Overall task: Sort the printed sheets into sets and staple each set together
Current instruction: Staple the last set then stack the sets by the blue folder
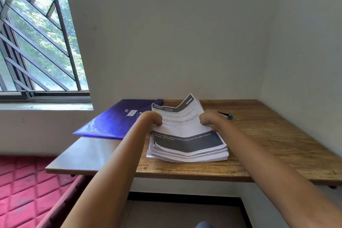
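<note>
A stack of printed sheets (pixel 188 154) lies on the wooden worktop (pixel 277 144), near its front edge; the edges of the stack are uneven, some sheets jutting out on the left side. The top sheet (pixel 185 126) is raised off the stack and bent, its far right corner standing highest; it carries a dark band across the far end and a wider dark band with pale lettering across the near end, but the print is too blurred to read with any certainty. Whether one sheet or several are lifted cannot be told.

The left hand (pixel 152 119) is curled over the left edge of the top sheet and grips it; the right hand (pixel 207 119) is curled over the right edge and grips it likewise; both are seen from the back, so the fingertips are hidden against the paper.

Left of the stack, touching or just beside it, lies a blue folder (pixel 114 122); it overhangs the left end of the worktop, and its right part is hidden behind the left forearm. Right of the stack and behind the right hand, a small dark object (pixel 226 115) with a blue tip shows only in part; what it is cannot be made out.

Far left of the stack a barred window (pixel 37 42) is cut off by the picture's edge; below it lies a red quilted mat (pixel 24 181), also cut off.
</note>
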The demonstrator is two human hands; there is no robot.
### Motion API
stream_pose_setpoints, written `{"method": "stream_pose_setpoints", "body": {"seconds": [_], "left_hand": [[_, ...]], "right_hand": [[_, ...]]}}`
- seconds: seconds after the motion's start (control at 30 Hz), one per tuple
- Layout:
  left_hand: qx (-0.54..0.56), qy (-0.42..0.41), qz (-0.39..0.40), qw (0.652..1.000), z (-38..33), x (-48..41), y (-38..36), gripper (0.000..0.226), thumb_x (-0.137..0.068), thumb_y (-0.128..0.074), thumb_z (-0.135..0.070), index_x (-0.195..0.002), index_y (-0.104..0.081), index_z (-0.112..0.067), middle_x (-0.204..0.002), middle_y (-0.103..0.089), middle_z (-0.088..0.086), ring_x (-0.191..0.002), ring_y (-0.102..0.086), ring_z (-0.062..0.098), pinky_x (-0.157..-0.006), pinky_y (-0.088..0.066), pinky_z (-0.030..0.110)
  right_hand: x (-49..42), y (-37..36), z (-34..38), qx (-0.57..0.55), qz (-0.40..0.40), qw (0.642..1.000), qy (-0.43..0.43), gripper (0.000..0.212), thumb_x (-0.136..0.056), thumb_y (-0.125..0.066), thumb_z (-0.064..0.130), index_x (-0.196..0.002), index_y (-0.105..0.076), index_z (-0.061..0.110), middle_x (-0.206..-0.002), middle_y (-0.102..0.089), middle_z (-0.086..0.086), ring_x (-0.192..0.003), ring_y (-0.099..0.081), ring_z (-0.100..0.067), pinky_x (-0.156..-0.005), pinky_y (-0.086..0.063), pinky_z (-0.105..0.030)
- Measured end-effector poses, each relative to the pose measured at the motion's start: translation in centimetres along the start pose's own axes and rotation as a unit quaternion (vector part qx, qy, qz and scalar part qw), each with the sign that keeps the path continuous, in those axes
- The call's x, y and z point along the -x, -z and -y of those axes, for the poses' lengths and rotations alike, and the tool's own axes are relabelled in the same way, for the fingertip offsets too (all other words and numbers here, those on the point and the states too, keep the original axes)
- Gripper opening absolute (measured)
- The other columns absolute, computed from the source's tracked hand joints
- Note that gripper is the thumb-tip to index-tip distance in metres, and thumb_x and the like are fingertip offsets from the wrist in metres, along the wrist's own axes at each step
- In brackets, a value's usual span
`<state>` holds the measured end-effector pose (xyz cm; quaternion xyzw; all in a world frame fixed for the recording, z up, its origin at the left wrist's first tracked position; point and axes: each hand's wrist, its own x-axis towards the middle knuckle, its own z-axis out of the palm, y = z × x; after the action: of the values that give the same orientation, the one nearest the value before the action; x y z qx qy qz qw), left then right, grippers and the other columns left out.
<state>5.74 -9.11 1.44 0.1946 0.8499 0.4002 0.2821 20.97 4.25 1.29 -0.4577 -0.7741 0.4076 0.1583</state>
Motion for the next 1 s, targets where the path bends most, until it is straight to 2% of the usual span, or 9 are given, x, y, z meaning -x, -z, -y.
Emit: {"method": "stream_pose_setpoints", "body": {"seconds": [0.07, 0.13, 0.23, 0.37, 0.5, 0.6, 0.7, 0.77, 1.0], "left_hand": [[0.045, -0.001, -0.009, 0.999, 0.4, -0.2, -0.2, 0.022, -0.093, -0.053, -0.001, -0.114, -0.055, 0.004, -0.125, -0.058, 0.019, -0.114, -0.059, 0.036, -0.099, -0.048, 0.046], [0.086, -0.046, -0.046, 0.994, 0.2, -0.5, -0.2, 0.025, -0.09, -0.057, -0.001, -0.114, -0.053, 0.001, -0.116, -0.06, 0.02, -0.108, -0.061, 0.036, -0.095, -0.051, 0.046], [0.154, -0.133, -0.089, 0.975, -1.3, -0.4, 0.5, 0.034, -0.085, -0.058, -0.003, -0.118, -0.057, 0.003, -0.117, -0.064, 0.019, -0.104, -0.064, 0.035, -0.092, -0.054, 0.046], [0.173, -0.27, -0.144, 0.936, -4.6, 1.0, 1.8, 0.033, -0.09, -0.053, -0.01, -0.122, -0.054, -0.001, -0.121, -0.06, 0.009, -0.105, -0.061, 0.026, -0.092, -0.053, 0.039], [0.155, -0.362, -0.207, 0.895, -5.9, 2.2, 1.8, 0.027, -0.097, -0.049, -0.01, -0.123, -0.043, -0.003, -0.119, -0.046, 0.005, -0.106, -0.047, 0.015, -0.088, -0.039, 0.023], [0.159, -0.381, -0.211, 0.886, -4.2, 1.5, 0.6, 0.027, -0.098, -0.049, -0.012, -0.122, -0.04, -0.003, -0.117, -0.048, 0.006, -0.107, -0.05, 0.018, -0.083, -0.038, 0.022], [0.174, -0.373, -0.22, 0.884, -2.0, 0.8, -0.1, 0.033, -0.099, -0.05, -0.018, -0.124, -0.035, -0.004, -0.111, -0.054, 0.002, -0.1, -0.055, 0.019, -0.071, -0.042, 0.016], [0.187, -0.377, -0.228, 0.878, -1.2, 0.5, -0.2, 0.036, -0.099, -0.051, -0.023, -0.127, -0.033, -0.007, -0.11, -0.059, 0.001, -0.094, -0.057, 0.018, -0.07, -0.042, 0.018], [0.167, -0.405, -0.26, 0.86, -1.3, -0.4, 0.0, 0.024, -0.099, -0.052, -0.022, -0.116, -0.052, -0.004, -0.102, -0.065, 0.001, -0.087, -0.058, 0.018, -0.065, -0.036, 0.018]], "right_hand": [[0.0, 0.1, -0.2, -0.063, 0.005, 0.998, -0.001, 0.031, -0.095, -0.041, -0.004, -0.122, -0.053, -0.01, -0.121, -0.059, -0.024, -0.095, -0.061, -0.035, -0.075, -0.049, -0.036], [-0.6, 0.4, -0.5, -0.122, -0.009, 0.992, 0.016, 0.031, -0.093, -0.042, -0.006, -0.122, -0.052, -0.009, -0.121, -0.06, -0.021, -0.092, -0.061, -0.034, -0.073, -0.05, -0.036], [-1.2, 1.2, 0.1, -0.198, -0.057, 0.975, 0.083, 0.034, -0.091, -0.041, -0.006, -0.123, -0.051, -0.002, -0.12, -0.059, -0.012, -0.094, -0.057, -0.027, -0.075, -0.048, -0.033], [-1.2, 3.5, 2.4, -0.283, -0.116, 0.93, 0.202, 0.03, -0.093, -0.043, -0.002, -0.118, -0.053, 0.01, -0.118, -0.061, -0.009, -0.099, -0.059, -0.022, -0.081, -0.049, -0.029], [-1.2, 4.4, 3.1, -0.339, -0.117, 0.896, 0.263, 0.031, -0.095, -0.041, -0.002, -0.119, -0.055, 0.012, -0.115, -0.063, -0.006, -0.101, -0.062, -0.02, -0.081, -0.051, -0.027], [-1.0, 3.6, 1.6, -0.336, -0.098, 0.893, 0.282, 0.03, -0.098, -0.041, 0.002, -0.123, -0.051, 0.016, -0.116, -0.062, -0.001, -0.102, -0.062, -0.014, -0.086, -0.053, -0.031], [-0.9, 2.6, 0.1, -0.336, -0.063, 0.894, 0.291, 0.029, -0.099, -0.042, 0.005, -0.123, -0.047, 0.023, -0.117, -0.061, 0.003, -0.11, -0.06, -0.019, -0.094, -0.052, -0.039], [-0.9, 2.2, -0.2, -0.337, -0.057, 0.89, 0.302, 0.029, -0.1, -0.043, 0.006, -0.124, -0.045, 0.022, -0.12, -0.06, 0.001, -0.112, -0.059, -0.019, -0.096, -0.051, -0.037], [-1.2, 1.3, 0.0, -0.355, -0.056, 0.876, 0.323, 0.029, -0.1, -0.045, 0.012, -0.126, -0.045, 0.024, -0.119, -0.06, 0.003, -0.107, -0.06, -0.012, -0.091, -0.051, -0.031]]}}
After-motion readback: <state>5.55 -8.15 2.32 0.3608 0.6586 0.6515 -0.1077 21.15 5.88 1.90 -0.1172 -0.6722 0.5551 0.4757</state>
